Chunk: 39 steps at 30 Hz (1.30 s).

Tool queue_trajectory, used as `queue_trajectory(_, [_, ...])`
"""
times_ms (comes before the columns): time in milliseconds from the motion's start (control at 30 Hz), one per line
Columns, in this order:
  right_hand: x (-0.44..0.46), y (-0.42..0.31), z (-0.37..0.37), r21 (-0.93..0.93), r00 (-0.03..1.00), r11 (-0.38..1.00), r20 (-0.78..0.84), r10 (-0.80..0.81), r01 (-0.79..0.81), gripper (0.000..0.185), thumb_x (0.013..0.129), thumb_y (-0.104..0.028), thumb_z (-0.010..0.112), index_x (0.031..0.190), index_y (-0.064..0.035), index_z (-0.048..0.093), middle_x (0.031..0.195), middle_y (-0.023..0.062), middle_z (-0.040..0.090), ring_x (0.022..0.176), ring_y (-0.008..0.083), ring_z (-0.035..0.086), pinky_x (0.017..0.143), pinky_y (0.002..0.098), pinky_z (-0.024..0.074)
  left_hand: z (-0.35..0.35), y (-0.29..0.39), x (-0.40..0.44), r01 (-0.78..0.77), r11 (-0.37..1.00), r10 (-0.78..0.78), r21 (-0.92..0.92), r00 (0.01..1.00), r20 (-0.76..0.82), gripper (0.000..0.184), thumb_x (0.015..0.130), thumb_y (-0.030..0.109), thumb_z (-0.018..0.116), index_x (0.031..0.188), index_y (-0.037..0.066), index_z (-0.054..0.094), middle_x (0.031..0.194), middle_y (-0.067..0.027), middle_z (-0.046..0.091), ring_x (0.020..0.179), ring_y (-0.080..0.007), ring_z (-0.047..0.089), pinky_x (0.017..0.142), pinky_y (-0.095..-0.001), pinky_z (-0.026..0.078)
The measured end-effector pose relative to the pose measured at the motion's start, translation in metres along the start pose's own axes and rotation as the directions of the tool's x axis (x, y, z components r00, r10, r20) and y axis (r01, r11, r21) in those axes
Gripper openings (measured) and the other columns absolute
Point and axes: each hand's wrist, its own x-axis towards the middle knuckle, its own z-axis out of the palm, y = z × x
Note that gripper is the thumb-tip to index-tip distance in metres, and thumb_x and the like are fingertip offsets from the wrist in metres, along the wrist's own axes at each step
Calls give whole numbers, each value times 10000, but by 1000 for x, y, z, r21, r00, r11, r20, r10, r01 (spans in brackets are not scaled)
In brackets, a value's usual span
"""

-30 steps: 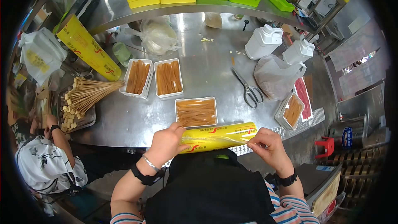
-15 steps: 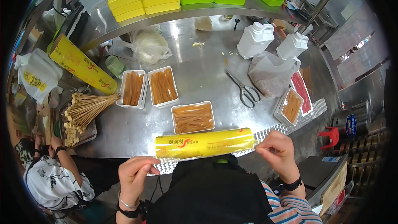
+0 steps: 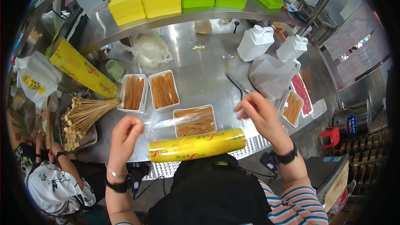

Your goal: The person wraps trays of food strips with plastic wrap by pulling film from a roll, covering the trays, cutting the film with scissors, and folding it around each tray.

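My left hand and my right hand are both closed in a pinch on a stretch of clear cling film. The film spans between them over a white tray of brown flat strips. Just in front of me lies a yellow-wrapped cling film roll, at the table's near edge, below both hands. Beyond my right hand are black-handled scissors, partly hidden by it. Two more white trays of strips, a left tray and a right tray, stand farther back.
Wooden skewers with pale cubes lie on a tray at left, near another person. A second yellow roll leans behind them. White jugs, a plastic bag and another strip tray stand right.
Both hands have moved up and away from me, drawing film off the roll and over the near tray. The roll has shifted slightly left.
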Motion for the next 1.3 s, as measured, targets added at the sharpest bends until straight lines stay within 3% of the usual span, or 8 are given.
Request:
queue_trajectory(200, [74,54,35,-361,935,887,308,-178,287,227,773,-125,747,948,-37,633,818,82,589,663,206,573,629,309,475,32,-90,67,0,946,-83,325,967,242,252,723,55,795,825,7,570,724,-76,552,707,-177,577,630,-290,464])
queue_trajectory(300, [92,129,61,-478,921,787,210,-330,390,220,784,-168,745,943,-56,642,812,90,616,684,243,593,652,321,483,66,-136,76,-280,859,271,428,959,82,252,741,75,775,838,6,554,730,-119,572,692,-264,591,630,-336,473])
queue_trajectory(400, [87,183,85,-337,959,898,121,-257,283,193,835,-191,696,925,-44,610,807,103,642,723,272,622,680,328,487,93,-156,62,-48,932,83,359,993,-83,205,817,120,708,846,-4,547,749,-158,593,696,-338,594,640,-388,475])
queue_trajectory(467, [77,214,100,-248,986,962,95,137,-109,201,890,-213,632,957,-35,565,825,135,662,768,293,649,708,331,494,108,-158,52,173,961,-150,217,982,-118,210,883,170,630,848,-13,534,760,-192,602,706,-362,597,650,-408,473])
queue_trajectory(833, [66,237,118,-240,993,965,17,116,-109,196,972,-221,543,1026,-40,487,835,147,672,806,278,672,725,355,502,127,-189,52,343,935,-349,-90,935,-67,173,889,155,583,846,5,509,720,-124,577,645,-225,560,596,-345,453])
queue_trajectory(900, [69,231,115,-71,987,987,54,150,-146,180,984,-222,529,1005,-48,484,824,110,672,787,212,674,688,318,508,123,-163,60,548,729,-573,-411,817,74,108,867,130,575,845,47,510,722,-59,570,615,-133,506,549,-270,419])
queue_trajectory(1033, [73,218,106,-39,972,978,106,208,-205,165,980,-218,540,993,-62,488,820,72,670,767,139,658,626,270,496,123,-153,67,578,598,-639,-555,762,105,106,900,179,529,870,78,530,779,-61,630,592,-99,503,496,-232,382])
queue_trajectory(1300, [84,225,104,105,888,898,236,395,-428,111,950,-179,577,963,-86,519,775,36,632,663,98,587,548,240,455,127,-162,79,566,663,-610,-490,788,84,98,909,163,529,883,69,546,767,-63,634,622,-119,571,525,-237,437])
